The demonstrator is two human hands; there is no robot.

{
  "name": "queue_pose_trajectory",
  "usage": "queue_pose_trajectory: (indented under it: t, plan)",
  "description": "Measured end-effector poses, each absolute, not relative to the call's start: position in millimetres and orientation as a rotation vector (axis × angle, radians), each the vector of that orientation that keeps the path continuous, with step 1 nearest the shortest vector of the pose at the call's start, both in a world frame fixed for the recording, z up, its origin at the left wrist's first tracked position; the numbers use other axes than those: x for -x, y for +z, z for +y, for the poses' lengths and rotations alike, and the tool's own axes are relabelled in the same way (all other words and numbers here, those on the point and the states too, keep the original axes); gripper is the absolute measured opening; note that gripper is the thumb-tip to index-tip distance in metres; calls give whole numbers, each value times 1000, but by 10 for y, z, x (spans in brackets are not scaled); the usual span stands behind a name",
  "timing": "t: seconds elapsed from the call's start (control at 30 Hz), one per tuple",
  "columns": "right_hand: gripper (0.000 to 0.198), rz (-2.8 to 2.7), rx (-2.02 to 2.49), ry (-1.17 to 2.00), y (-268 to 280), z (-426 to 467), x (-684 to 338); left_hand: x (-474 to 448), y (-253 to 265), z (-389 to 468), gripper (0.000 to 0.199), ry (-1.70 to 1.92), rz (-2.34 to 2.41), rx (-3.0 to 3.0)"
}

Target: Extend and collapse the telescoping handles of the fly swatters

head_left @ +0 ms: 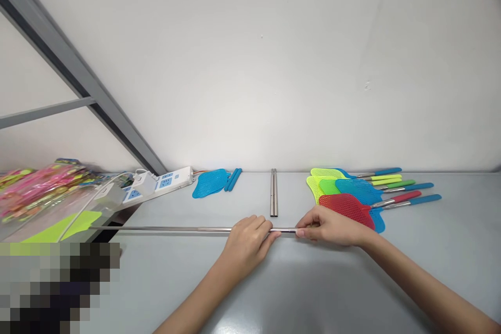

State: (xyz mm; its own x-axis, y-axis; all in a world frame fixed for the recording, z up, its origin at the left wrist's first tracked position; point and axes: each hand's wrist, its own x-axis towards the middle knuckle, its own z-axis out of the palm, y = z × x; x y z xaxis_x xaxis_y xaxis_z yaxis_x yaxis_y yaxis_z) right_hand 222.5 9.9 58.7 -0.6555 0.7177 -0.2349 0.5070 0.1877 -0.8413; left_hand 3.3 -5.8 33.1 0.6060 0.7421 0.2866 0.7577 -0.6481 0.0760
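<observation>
A grey bench fills the lower half of the frame. Just above its middle I see one long metal rod, running leftward to one yellow-green swatter head. Right of centre lie overlapping fly swatters; I count seven handles: three blue, two yellow, one green, one red. A pink, plastic-wrapped heap sits at far left, too jumbled to count, beside one white power strip. At centre, the left hand is curled over the rod, while the right hand pinches its right end between thumb and fingers. Behind them rest one blue mesh piece, perhaps stacked, two metal tubes side by side, and two blue grips.
</observation>
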Motion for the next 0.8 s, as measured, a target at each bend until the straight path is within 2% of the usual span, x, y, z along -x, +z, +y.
queue_pose_trajectory:
  t: [0.33,0.53,0.8]
  plan:
    - [28,-2084,1275,1635,557,65,-2201,-185,383,-26,32,-368,-1189,2846]
    - [28,-2203,1223,1393,576,59,-2193,-297,432,-16,34,-353,-1205,2846]
    - [29,-2253,1235,1297,539,53,-2178,-325,482,32,33,-177,-1196,2859]
